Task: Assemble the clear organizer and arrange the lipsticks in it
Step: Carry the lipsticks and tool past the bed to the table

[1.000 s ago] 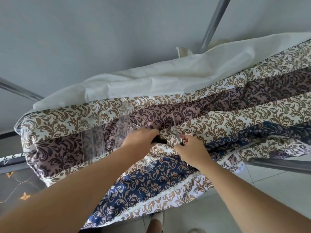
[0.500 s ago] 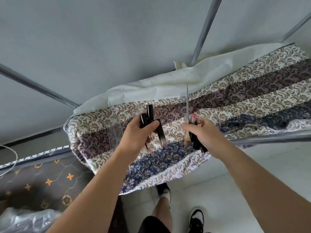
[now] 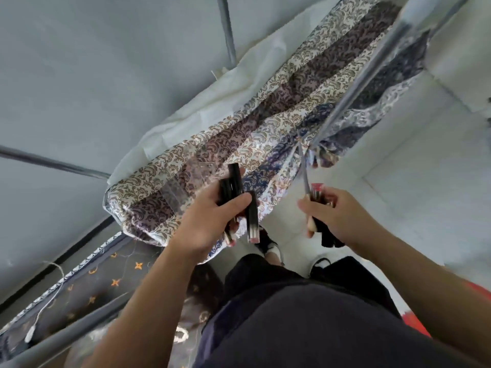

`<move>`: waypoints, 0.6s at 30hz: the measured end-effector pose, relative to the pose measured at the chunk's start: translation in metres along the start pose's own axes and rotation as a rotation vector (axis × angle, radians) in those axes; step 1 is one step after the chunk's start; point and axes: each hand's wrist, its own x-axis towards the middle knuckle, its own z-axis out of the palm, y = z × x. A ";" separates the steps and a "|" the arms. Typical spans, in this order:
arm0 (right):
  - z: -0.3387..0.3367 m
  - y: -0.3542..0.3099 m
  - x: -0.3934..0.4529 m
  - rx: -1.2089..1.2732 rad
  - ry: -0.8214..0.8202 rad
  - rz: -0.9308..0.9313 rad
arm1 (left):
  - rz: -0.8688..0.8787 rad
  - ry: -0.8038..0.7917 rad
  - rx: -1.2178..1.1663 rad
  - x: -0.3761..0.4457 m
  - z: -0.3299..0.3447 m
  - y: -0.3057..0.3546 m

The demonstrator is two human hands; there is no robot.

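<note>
Both hands point(image 3: 212, 221) round lipsticks point(image 3: 235, 192).

Soft, even daylight fills the scene; shadows are faint and no glare shows; motion blur smears the whole view; wide-angle distortion bends straight lines near the edges; fine detail is lost throughout.
</note>
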 end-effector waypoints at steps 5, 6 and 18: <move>-0.027 0.025 -0.068 0.066 0.198 -0.049 | 0.085 -0.147 0.163 -0.016 0.050 0.017; -0.033 0.033 -0.084 0.086 0.251 -0.060 | 0.104 -0.178 0.195 -0.020 0.063 0.018; -0.067 0.201 -0.382 0.472 0.976 0.001 | 0.112 -0.802 0.492 -0.132 0.294 -0.047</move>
